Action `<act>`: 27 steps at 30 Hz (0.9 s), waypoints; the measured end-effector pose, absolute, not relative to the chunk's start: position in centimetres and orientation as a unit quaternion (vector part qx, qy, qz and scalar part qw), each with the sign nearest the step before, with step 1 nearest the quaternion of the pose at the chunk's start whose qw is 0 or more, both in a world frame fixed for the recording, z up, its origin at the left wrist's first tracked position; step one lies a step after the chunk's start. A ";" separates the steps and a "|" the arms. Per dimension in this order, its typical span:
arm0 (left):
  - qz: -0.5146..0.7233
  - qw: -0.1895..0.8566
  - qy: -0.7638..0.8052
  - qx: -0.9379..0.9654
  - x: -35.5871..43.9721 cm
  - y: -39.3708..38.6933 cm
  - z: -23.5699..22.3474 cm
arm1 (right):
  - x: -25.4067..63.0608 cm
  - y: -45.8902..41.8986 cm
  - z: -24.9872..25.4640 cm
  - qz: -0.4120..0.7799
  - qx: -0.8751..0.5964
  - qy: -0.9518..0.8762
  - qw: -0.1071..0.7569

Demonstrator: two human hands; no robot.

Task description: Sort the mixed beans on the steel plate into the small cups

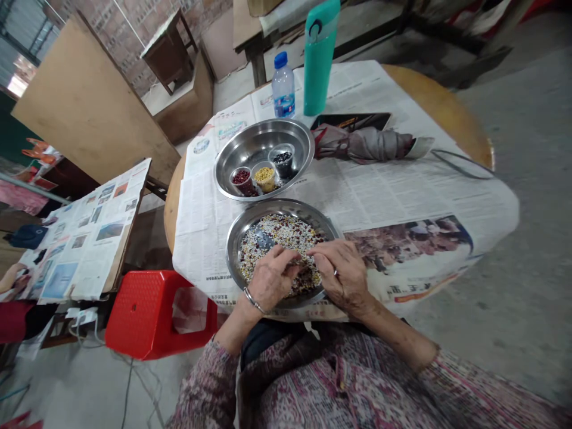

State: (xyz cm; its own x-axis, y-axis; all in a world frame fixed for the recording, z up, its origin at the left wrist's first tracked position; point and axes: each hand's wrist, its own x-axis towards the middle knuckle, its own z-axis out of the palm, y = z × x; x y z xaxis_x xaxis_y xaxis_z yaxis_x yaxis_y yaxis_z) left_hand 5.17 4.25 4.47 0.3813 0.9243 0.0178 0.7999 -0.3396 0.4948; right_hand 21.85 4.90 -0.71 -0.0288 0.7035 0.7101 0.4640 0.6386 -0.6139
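Observation:
Close to my body, a steel bowl [333, 226] holds mixed beans and grains [286, 229], white, yellow, dark red and black. My left hand [273, 279] is over its near part, fingers curled inward. My right hand [340, 275] is over the right rim, thumb and forefinger pinched together. Whatever the fingertips hold is too small to make out. Just beyond, a second steel bowl [250, 146] contains small clear cups: one of dark red beans [242, 179], one of yellow beans [264, 174] and one of black beans [283, 158].
Newspaper [330, 185] covers the round table [440, 107]. Behind the bowls stand a water bottle [283, 89] and a teal flask [319, 65]. A folded grey umbrella [361, 143] lies beside a dark flat device [351, 120]. Left are a red stool [145, 313] and another person's hand [15, 279].

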 end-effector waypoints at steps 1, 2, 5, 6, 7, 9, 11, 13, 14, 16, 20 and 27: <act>0.139 0.207 0.510 0.823 5.3 3.9 4.8 | 21.9 4.9 -0.7 0.109 -0.414 -0.705 0.565; 0.123 0.198 0.484 0.843 5.4 3.7 5.0 | 21.9 4.9 -0.7 0.112 -0.415 -0.703 0.566; 0.057 0.138 0.427 0.892 5.8 3.7 5.2 | 21.8 4.9 -0.7 0.117 -0.414 -0.701 0.569; 0.035 0.116 0.416 0.901 5.9 3.9 5.0 | 21.8 4.9 -0.7 0.116 -0.414 -0.701 0.569; 0.014 0.098 0.410 0.907 6.2 4.2 4.7 | 21.8 4.9 -0.7 0.114 -0.415 -0.702 0.568; -0.024 0.073 0.407 0.910 6.7 5.0 3.9 | 21.7 4.9 -0.8 0.105 -0.417 -0.703 0.567; -0.041 0.052 0.419 0.906 7.1 5.8 3.2 | 21.7 4.9 -0.9 0.092 -0.419 -0.706 0.564; -0.037 0.031 0.433 0.900 7.2 6.6 2.6 | 21.7 5.0 -0.9 0.082 -0.417 -0.709 0.562; -0.032 0.022 0.440 0.897 7.0 7.0 2.5 | 21.7 5.0 -0.9 0.079 -0.417 -0.710 0.562; -0.023 0.004 0.465 0.885 6.4 7.7 2.3 | 21.7 5.0 -0.9 0.081 -0.416 -0.710 0.563; -0.026 -0.023 0.545 0.838 4.2 8.0 2.5 | 21.6 5.0 -0.7 0.084 -0.416 -0.708 0.565; -0.083 0.029 0.573 0.815 1.9 5.4 3.2 | 21.7 5.0 -0.9 0.080 -0.413 -0.722 0.549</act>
State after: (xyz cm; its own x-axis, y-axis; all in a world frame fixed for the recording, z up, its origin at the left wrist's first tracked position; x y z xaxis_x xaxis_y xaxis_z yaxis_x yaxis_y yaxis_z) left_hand 1.94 5.39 3.22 0.3305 0.9285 -0.1693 0.9382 -0.3427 -0.0479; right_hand 21.68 5.01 -0.88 -0.0553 0.6843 0.7271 0.5091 0.6458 -0.5690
